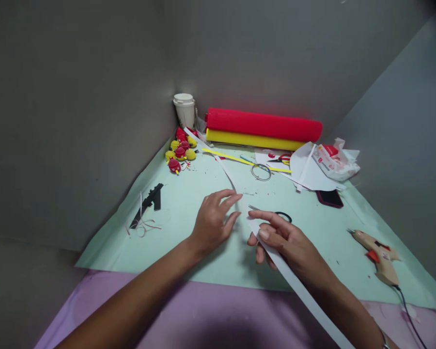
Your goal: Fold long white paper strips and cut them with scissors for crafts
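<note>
A long white paper strip [292, 277] runs from the lower right, through my right hand [285, 242], and on toward the far left of the mat. My right thumb and fingers pinch it, with the index finger stretched forward. My left hand [214, 218] is just left of the strip, its thumb and fingers apart with a gap between them; whether a fingertip touches the paper I cannot tell. Behind my right fingers lies a pair of scissors [284, 216], its black handle and metal tips showing and its middle partly hidden.
Red and yellow paper balls [180, 152] cluster at the far left by a white cup [185, 110]. Red [265, 122] and yellow [254, 139] corrugated rolls lie along the back. A glue gun [378, 254] with a cord, a phone [329, 198] and a tissue pack [334, 162] are on the right.
</note>
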`<state>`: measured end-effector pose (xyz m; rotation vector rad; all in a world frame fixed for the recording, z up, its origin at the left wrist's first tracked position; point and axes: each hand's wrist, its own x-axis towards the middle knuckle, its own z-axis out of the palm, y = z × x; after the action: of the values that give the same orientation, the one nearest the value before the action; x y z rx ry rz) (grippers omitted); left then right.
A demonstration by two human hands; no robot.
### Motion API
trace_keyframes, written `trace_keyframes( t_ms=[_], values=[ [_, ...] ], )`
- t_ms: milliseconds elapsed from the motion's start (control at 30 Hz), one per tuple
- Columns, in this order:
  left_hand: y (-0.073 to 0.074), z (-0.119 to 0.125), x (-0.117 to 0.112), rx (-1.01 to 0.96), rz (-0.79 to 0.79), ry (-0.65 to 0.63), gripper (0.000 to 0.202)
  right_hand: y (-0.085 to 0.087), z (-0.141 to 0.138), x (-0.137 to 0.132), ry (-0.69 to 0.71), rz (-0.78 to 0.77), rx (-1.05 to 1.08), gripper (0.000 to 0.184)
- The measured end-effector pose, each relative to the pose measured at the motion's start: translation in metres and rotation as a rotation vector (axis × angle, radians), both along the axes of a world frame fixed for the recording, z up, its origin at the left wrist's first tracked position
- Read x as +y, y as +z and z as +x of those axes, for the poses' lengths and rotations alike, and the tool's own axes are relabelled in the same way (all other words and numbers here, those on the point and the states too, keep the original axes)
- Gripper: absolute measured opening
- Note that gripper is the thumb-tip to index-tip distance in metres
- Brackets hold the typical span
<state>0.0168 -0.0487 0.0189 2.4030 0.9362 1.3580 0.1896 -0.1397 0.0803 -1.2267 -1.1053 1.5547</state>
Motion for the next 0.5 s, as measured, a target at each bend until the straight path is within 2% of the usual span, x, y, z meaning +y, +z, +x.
trace_keyframes(
  t_ms=[67, 167, 333, 500],
  values=[
    [0.007, 0.004, 0.003, 0.048, 0.136, -0.012, 0.024, 0.008, -0.002, -0.001, 0.015, 0.022, 0.01, 0.042],
    [0.016, 0.01, 0.01, 0.033, 0.206, -0.02, 0.016, 0.015, -0.002, 0.0, 0.014, 0.074, 0.013, 0.043],
    [0.022, 0.014, 0.012, -0.083, 0.192, 0.038, 0.016, 0.023, -0.009, 0.004, 0.029, 0.172, 0.02, 0.041],
    [0.015, 0.009, 0.011, -0.166, 0.134, 0.136, 0.014, 0.029, -0.033, -0.008, 0.147, 0.165, -0.033, 0.043]
  ],
)
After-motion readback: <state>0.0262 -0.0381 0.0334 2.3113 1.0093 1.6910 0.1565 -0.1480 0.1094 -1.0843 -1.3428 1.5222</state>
